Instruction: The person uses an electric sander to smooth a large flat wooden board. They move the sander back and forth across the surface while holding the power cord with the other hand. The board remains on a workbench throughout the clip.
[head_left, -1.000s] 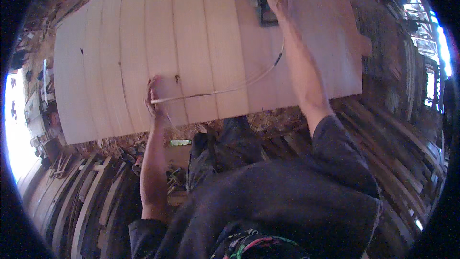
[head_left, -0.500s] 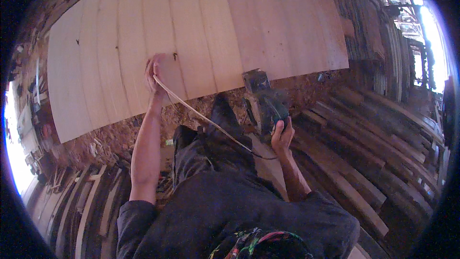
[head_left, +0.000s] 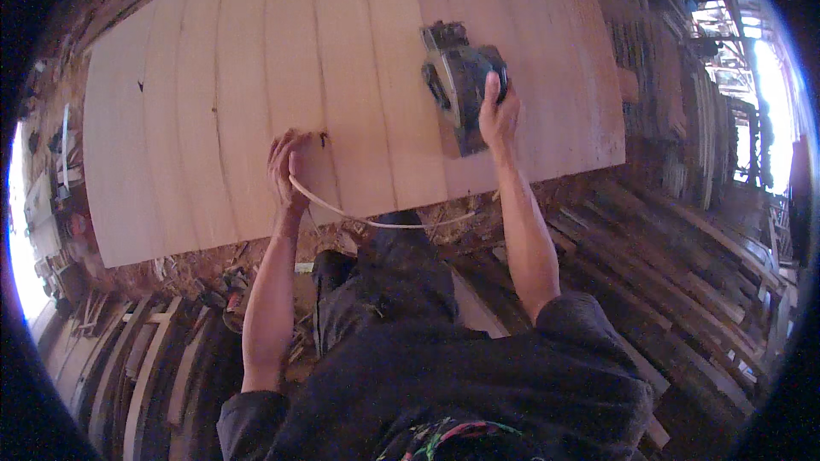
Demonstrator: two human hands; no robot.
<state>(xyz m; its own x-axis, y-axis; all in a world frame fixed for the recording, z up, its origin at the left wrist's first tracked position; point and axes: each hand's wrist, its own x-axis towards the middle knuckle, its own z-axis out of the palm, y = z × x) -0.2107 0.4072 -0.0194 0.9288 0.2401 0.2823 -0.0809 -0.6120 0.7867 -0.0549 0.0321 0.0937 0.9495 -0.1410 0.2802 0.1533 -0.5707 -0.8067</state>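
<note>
A wide panel of pale boards point(head_left: 248, 77) lies in front of me, with dark seams and a few dark knots. My right hand point(head_left: 500, 111) grips the rear handle of a dark, bluish-green belt sander point(head_left: 461, 77), which rests on the panel's right-hand part. Its underside is hidden. A whitish power cord point(head_left: 376, 223) runs in a slack curve from my left hand point(head_left: 289, 166) toward my right forearm. The fingers of my left hand are curled round this cord, above the panel near a dark knot point(head_left: 324, 139).
Long timber planks point(head_left: 658, 248) are stacked on the right, and more boards point(head_left: 154, 367) lie at the lower left. Wood shavings point(head_left: 188, 269) cover the ground along the panel's near edge. Upright boards point(head_left: 705, 119) stand at the far right.
My right hand has carried the belt sander from the panel's near edge forward onto its surface. My left hand has come slightly nearer and right, still with the cord, which sags more.
</note>
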